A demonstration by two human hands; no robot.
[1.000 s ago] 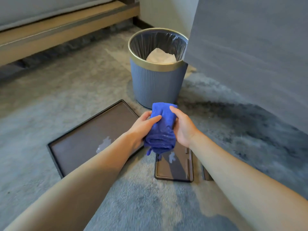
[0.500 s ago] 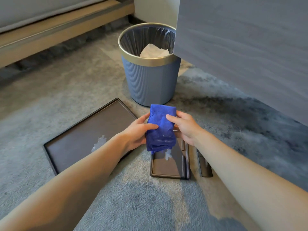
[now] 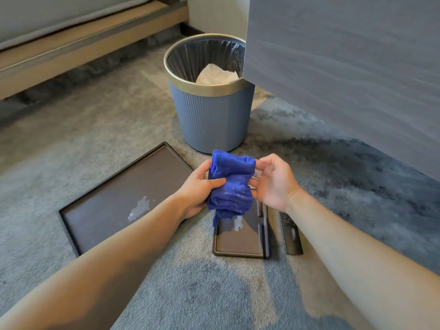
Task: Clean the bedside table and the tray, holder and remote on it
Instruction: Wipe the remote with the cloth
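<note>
A bunched blue cloth (image 3: pixel 231 186) hangs above the carpet, gripped from the left by my left hand (image 3: pixel 197 189). My right hand (image 3: pixel 273 182) pinches the cloth's upper right corner with its fingertips, palm turned up. Below the cloth lies a small dark holder (image 3: pixel 240 239) with a wet white smear. A large dark tray (image 3: pixel 114 201) with a white smear rests on the carpet to the left. A black remote (image 3: pixel 291 234) lies right of the holder. The grey bedside table (image 3: pixel 345 67) fills the upper right.
A blue ribbed bin (image 3: pixel 212 110) with a gold rim and black liner holds crumpled white paper, just behind my hands and partly under the table. A wooden bed frame (image 3: pixel 83 34) runs along the top left. Grey carpet (image 3: pixel 190 294) covers the floor.
My right hand has opened out and slid to the cloth's right corner. The cloth has spread wider at the top. The remote has come into fuller view.
</note>
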